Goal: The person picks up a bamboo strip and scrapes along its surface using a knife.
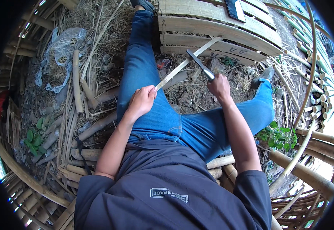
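Observation:
My left hand (142,100) is closed round the near end of a long, flat bamboo strip (172,73), above my left thigh. The strip slants up and away to the right, its far end against the slatted wooden crate (197,23). In my right hand (219,88) is the handle of a knife (200,63), with a pale band where handle and blade meet. Its dark blade lies across the strip, between my left hand and the crate. Whether the edge bites into the strip, I cannot tell.
A phone (235,10) lies on top of the crate. Bamboo poles (323,92) are stacked at the right. On the left are a crumpled plastic bag (65,50) and cut bamboo pieces (77,80). Straw and shavings litter the ground between my spread legs.

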`<action>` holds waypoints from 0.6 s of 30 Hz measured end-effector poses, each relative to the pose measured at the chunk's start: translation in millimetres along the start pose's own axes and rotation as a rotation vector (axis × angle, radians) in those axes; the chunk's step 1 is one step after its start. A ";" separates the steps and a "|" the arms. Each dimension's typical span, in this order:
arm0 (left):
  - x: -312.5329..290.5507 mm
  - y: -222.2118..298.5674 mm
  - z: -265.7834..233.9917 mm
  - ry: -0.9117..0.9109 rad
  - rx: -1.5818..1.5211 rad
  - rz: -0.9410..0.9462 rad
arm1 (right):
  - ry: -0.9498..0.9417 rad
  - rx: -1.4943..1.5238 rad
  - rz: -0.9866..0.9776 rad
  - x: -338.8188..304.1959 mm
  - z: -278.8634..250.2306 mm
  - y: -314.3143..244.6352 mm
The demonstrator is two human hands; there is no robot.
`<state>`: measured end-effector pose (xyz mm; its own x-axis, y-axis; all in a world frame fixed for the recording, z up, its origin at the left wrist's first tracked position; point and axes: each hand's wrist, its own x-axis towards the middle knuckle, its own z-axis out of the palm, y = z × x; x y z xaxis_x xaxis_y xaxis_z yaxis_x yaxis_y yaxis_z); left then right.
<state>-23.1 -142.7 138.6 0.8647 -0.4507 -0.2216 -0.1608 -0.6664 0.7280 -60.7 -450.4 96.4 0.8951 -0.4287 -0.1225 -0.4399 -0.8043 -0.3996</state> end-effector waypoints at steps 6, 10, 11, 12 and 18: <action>0.6 2.3 0.6 0.005 0.018 -0.005 | -0.168 0.032 -0.141 -25.4 15.4 -50.1; -0.3 9.3 -2.2 0.004 0.032 -0.016 | -0.178 0.025 -0.140 -31.6 23.8 -58.1; -0.6 8.9 -1.7 0.002 0.033 -0.015 | -0.165 0.017 -0.137 -32.8 24.4 -57.1; -0.6 8.0 -0.7 0.020 0.041 0.005 | -0.139 -0.010 -0.141 -30.9 22.7 -54.4; -1.9 8.2 -0.3 0.034 0.045 0.024 | -0.085 -0.056 -0.101 -22.2 18.7 -38.6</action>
<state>-25.9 -147.1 145.1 0.8760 -0.4469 -0.1813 -0.2023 -0.6818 0.7031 -62.2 -402.1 97.6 0.9369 -0.3098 -0.1617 -0.3484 -0.8642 -0.3630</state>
